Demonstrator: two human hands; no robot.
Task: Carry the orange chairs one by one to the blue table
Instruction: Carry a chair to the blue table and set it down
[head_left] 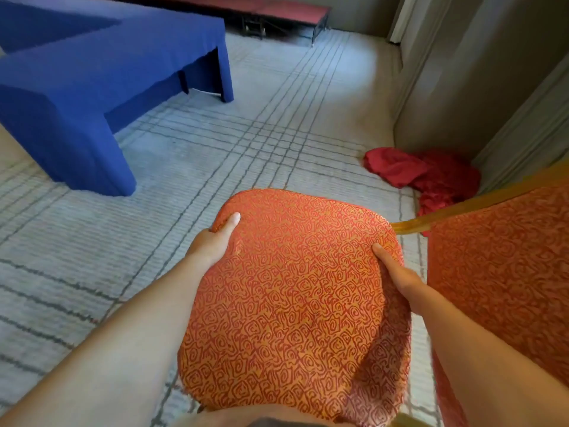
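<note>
An orange chair [295, 272] with a red swirl pattern fills the lower middle; only its padded seat shows, its legs are hidden. My left hand [215, 238] grips the seat's left edge, thumb on top and fingers curled under. My right hand [397, 272] grips the right edge the same way. A second orange chair [505, 257] with a gold frame bar stands close on the right. The blue table [92, 75], draped in blue cloth, stretches across the upper left.
Pale carpet with dark grid lines [246, 134] lies between me and the table. A crumpled red cloth [431, 177] lies on the floor by a grey wall [462, 87] on the right. A low red bench [292, 10] stands at the far back.
</note>
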